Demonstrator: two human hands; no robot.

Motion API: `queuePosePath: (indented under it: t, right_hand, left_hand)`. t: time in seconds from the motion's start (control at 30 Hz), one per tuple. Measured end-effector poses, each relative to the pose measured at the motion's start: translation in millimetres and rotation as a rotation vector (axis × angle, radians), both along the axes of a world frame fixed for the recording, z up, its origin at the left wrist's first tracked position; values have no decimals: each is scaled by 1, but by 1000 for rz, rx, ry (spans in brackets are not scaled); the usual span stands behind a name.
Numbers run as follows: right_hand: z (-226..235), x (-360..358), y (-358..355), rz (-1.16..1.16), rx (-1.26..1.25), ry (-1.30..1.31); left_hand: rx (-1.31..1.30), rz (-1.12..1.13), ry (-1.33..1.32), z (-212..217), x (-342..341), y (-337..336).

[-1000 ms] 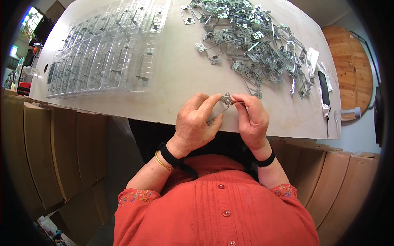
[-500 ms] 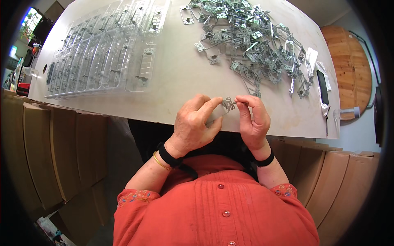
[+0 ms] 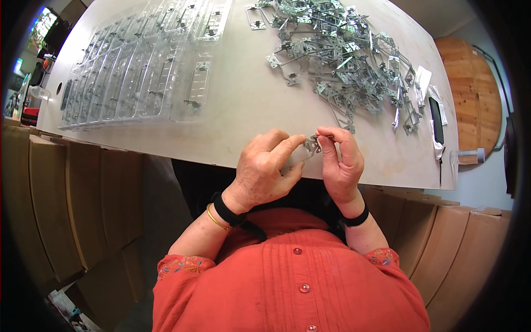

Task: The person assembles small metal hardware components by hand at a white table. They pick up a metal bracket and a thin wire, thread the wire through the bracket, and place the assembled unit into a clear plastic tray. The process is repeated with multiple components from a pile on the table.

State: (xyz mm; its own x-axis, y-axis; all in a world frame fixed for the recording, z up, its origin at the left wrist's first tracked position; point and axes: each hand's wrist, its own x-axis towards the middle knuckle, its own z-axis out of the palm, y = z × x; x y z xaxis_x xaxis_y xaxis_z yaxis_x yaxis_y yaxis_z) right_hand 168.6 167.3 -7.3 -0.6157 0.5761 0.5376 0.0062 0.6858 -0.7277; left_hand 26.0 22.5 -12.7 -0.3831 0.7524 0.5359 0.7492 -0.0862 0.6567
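Note:
Both hands meet over the near edge of a pale table (image 3: 243, 110). My left hand (image 3: 265, 171) and my right hand (image 3: 342, 160) pinch one small grey metal bracket (image 3: 312, 145) between their fingertips. Part of the bracket is hidden by my fingers. A big heap of similar metal brackets (image 3: 343, 61) lies on the table beyond my right hand. Clear plastic trays (image 3: 144, 66) with rows of pockets lie to the far left of my left hand.
A dark flat phone-like object (image 3: 436, 119) on white wrapping lies at the table's right end. A small clear bottle (image 3: 467, 156) sits by the right corner. Brown cardboard boxes (image 3: 83, 205) stand below the table on both sides. A round wooden surface (image 3: 470, 94) is at the right.
The bracket and both hands stay over the table's edge; my fingers have only shifted a little on the part.

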Motion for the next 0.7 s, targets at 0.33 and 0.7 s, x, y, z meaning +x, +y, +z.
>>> queuePosePath:
  t: [0.33,0.7]
  right_hand:
    - [1,0,-2,0,-28,-9]
    - [-2,4,-2,-16,30,-61]
  left_hand:
    - [5,0,-6,1,-1,0]
    - [42,21,-40,-4,3,-2]
